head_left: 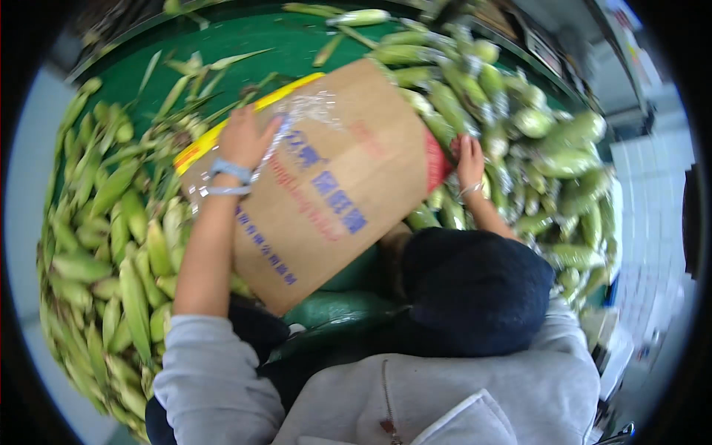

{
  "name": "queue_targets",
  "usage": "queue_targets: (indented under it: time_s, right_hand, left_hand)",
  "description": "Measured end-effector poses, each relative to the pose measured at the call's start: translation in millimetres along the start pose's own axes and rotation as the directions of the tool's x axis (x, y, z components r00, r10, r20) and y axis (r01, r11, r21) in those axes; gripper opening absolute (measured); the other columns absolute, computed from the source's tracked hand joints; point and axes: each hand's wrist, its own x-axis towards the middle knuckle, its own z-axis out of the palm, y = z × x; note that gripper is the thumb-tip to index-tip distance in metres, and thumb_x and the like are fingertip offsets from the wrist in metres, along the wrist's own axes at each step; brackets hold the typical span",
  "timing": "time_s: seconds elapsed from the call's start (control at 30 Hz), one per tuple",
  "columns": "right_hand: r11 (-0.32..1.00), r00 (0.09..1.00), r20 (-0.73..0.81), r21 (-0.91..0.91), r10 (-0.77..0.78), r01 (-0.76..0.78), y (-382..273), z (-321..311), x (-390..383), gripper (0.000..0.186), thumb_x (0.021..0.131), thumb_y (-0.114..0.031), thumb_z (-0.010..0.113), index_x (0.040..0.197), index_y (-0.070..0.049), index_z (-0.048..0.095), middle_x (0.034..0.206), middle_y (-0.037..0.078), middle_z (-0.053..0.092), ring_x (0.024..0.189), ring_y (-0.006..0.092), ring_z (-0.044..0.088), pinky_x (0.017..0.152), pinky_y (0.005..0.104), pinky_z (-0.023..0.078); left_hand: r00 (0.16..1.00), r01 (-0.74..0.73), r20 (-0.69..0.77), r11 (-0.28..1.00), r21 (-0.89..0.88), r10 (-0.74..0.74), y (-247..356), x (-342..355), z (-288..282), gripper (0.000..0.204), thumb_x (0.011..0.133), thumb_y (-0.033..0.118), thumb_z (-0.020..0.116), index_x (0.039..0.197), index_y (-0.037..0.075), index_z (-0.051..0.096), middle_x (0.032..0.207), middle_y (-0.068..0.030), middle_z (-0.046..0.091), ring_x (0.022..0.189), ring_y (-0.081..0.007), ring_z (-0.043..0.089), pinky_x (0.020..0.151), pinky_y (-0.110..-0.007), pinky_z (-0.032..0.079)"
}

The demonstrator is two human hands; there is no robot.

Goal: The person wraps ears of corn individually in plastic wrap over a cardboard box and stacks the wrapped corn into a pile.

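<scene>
Nearest: gray jacket with a zipper, then a dark-clothed knee at near right. Knee is the main obstruction: it blocks the view of whatever lies behind it, right of centre. Green plastic bag sits low between the legs, shiny; contents hidden.

Brown paper sack is mid-scene, tilted, near corner pointing at the bag, face printed in blue and red. Looks flat; can't see inside. Yellow strip along its far left edge, red patch at its right end. It covers the middle ground between two corn piles. Clear film glints on its far part.

Left hand lies over the sack's left part, fingers reaching toward the yellow strip, thumb spread away from them; bands on the wrist. Right hand is at the red end, right beside the wrapped cobs, fingers close together; can't tell if they grip anything.

Left: big heap of unwrapped corn, green husks on. Right: heap of wrapped corn, each cob in clear film, stacked back to the far side. Loose husks scattered far left on the green counter. White tiled wall at far right.
</scene>
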Motion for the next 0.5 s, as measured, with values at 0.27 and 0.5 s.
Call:
queue_targets:
  time_s: [0.27, 0.5]
  right_hand:
    - [0.321, 0.948, 0.319, -0.900, 0.023, 0.295, 74, 4, -160, 0.042, 0.079, -0.020, 0.053, 0.120, -0.010, 0.050, 0.103, 0.014, 0.051, 0.096, 0.0298, 0.053, 0.074, 0.0398, 0.047]
    - [0.606, 0.909, 0.351, -0.781, 0.225, 0.152, 87, -59, -171, 0.061, 0.077, -0.030, 0.061, 0.130, -0.004, 0.041, 0.118, 0.025, 0.048, 0.107, 0.0366, 0.050, 0.086, 0.0407, 0.044]
  left_hand:
    - [0.984, -0.179, 0.055, 0.959, 0.219, 0.171, 41, -34, -33, 0.068, 0.081, 0.052, 0.054, 0.129, 0.004, 0.043, 0.134, -0.0271, 0.035, 0.129, -0.0406, 0.025, 0.105, -0.045, 0.024]
    - [0.980, 0.081, -0.177, 0.996, -0.037, -0.086, 3, -20, -178, 0.031, 0.085, 0.031, 0.056, 0.084, 0.000, 0.061, 0.071, -0.0131, 0.063, 0.067, -0.0313, 0.062, 0.061, -0.038, 0.049]
